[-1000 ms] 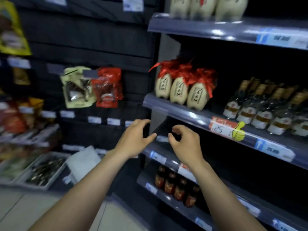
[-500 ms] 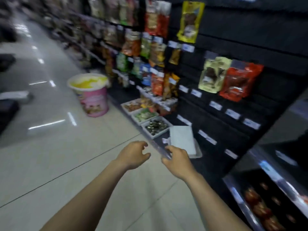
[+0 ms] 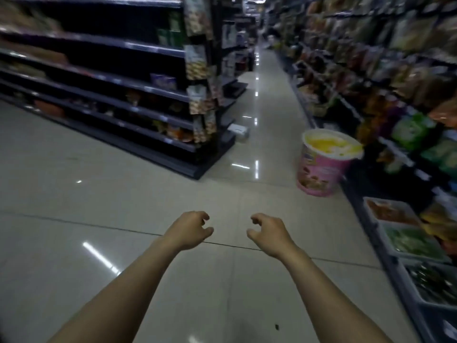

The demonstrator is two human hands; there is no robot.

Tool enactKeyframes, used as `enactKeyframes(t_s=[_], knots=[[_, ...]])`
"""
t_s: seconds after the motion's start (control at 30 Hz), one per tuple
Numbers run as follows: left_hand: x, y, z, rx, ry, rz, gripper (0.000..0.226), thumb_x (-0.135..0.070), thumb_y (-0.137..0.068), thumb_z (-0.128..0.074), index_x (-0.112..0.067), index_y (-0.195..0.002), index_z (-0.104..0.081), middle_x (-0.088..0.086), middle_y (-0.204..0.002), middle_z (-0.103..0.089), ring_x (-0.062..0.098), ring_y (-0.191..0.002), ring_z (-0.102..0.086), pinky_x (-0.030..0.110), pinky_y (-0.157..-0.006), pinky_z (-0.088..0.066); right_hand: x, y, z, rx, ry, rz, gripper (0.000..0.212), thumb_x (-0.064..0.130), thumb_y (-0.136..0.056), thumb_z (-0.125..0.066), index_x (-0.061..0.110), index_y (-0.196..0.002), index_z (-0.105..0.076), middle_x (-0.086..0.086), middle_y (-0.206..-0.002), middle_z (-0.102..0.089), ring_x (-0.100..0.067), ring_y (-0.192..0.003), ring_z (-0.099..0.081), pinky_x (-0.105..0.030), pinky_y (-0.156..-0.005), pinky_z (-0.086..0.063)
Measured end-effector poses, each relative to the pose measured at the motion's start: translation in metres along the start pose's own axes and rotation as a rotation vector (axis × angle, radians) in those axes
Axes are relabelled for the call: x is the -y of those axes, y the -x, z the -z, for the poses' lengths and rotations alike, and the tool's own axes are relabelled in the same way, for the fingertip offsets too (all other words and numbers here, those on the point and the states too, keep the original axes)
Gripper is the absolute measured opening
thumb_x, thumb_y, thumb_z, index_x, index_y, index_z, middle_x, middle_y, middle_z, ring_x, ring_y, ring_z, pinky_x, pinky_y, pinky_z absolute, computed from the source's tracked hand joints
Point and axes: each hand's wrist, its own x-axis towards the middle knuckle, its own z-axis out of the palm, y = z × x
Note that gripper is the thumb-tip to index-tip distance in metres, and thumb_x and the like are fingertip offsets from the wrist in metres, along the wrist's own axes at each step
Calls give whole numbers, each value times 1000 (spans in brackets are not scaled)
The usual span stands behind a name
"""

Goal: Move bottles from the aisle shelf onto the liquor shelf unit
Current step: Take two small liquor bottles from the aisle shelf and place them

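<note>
Both my hands hang in front of me over the tiled floor. My left hand (image 3: 190, 230) is empty, its fingers loosely curled and apart. My right hand (image 3: 270, 232) is empty too, fingers curled and spread, a short gap from the left. No bottles and no liquor shelf show in this view. A dark aisle shelf unit (image 3: 118, 95) stands at the left with a few blurred goods on its shelves; I cannot tell if any are bottles.
A large pink and yellow cup-shaped display bin (image 3: 324, 167) stands on the floor at the right. Snack racks (image 3: 400, 82) and low trays (image 3: 408, 238) line the right side. A small white box (image 3: 238, 129) lies by the shelf end. The aisle floor (image 3: 262, 95) runs ahead.
My view has swung left, away from the liquor shelves with bottles, past the snack wall, to look down the aisle. Both hands stayed empty and drifted slightly apart.
</note>
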Motion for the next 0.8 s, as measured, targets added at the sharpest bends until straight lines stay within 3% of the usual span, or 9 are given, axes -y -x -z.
enactKeyframes(t_s=[0.37,0.63,0.8], knots=[[228,-99,123,-141,112,307,50,-41,-92,-66,-17,-135,-60,-1,-119,-68,18,-102,-63,31,-90,-52,201,-241,-117,288,63,297,56,33,-93,-69,13,-144,-58,-5,-143,-61,-20,-129,-58,-27,-106,-44],[349,-231,226,-215,129,442,50,-45,-91,-65,-20,-135,-59,-4,-118,-67,16,-102,-61,27,-87,-49,333,-448,-172,392,63,419,56,32,-93,-67,14,-146,-56,-2,-142,-61,-18,-125,-58,-19,-95,-39],[422,-299,287,-266,147,493,51,-45,-91,-65,-20,-135,-59,-3,-120,-67,16,-101,-62,28,-88,-49,414,-551,-194,430,88,482,58,34,-93,-67,16,-147,-55,0,-142,-61,-18,-125,-58,-22,-94,-40]])
